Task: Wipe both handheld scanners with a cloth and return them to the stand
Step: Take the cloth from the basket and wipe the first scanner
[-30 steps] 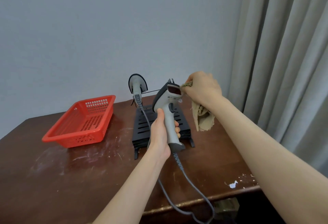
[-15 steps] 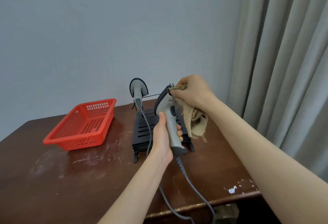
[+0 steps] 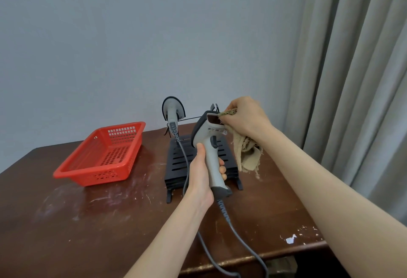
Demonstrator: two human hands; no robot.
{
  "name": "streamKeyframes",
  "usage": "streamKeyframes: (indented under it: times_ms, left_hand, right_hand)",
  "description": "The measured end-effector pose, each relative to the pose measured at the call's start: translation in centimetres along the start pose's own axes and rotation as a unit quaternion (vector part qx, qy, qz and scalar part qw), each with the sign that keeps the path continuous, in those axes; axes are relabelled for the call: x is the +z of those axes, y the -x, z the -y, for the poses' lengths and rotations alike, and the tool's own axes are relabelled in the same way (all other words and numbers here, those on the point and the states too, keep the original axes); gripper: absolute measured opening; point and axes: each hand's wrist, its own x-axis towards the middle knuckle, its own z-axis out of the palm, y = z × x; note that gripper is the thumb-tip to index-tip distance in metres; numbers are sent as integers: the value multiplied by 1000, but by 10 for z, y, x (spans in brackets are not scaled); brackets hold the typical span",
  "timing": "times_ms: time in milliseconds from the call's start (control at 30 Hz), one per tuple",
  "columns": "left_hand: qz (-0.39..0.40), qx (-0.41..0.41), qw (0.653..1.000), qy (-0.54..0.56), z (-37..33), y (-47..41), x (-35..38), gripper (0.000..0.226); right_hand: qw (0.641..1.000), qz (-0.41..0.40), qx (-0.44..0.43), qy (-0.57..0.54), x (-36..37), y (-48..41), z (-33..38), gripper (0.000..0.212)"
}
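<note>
My left hand point(image 3: 201, 175) grips the handle of a grey handheld scanner point(image 3: 210, 145) and holds it upright above the black slotted stand point(image 3: 176, 163). My right hand point(image 3: 244, 118) pinches a beige cloth point(image 3: 247, 154) against the right edge of the scanner's head, beside its dark window. Most of the cloth hangs loose below that hand. A second grey scanner point(image 3: 172, 110) hangs on the stand's rear wire, its cable running down across the stand.
A red perforated basket point(image 3: 103, 154) sits on the left of the dark wooden table point(image 3: 88, 222). Both scanner cables drop over the table's front edge. Grey curtains point(image 3: 352, 79) hang close on the right, and a plain wall stands behind.
My right hand slid the cloth off the scanner's head toward its right edge, uncovering the dark window. The scanner and my left hand stayed almost in place.
</note>
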Motion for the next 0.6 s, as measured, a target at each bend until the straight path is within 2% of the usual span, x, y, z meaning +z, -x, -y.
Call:
streamKeyframes:
  times_ms: [133,200,267,367,500,600]
  left_hand:
    - [-6,-2,1000,-5,1,0,-2,48]
    - [-6,-1,1000,-4,1,0,-2,49]
    - [-8,2,1000,-8,1,-2,-1,50]
    - [-6,-5,1000,-5,2,-4,0,53]
    - [-7,-1,1000,-6,4,-1,-2,49]
    - [-8,3,1000,-14,3,-2,-4,50]
  right_hand:
    - [998,-26,16,60,0,-1,-6,14]
    - [1000,-29,11,8,-3,1,-3,14]
    - [998,19,-16,-64,-5,3,4,12]
    - [994,56,-37,-91,-2,5,10,8]
    - [1000,21,4,9,1,0,-1,18]
    - [996,-11,31,89,0,0,-10,17]
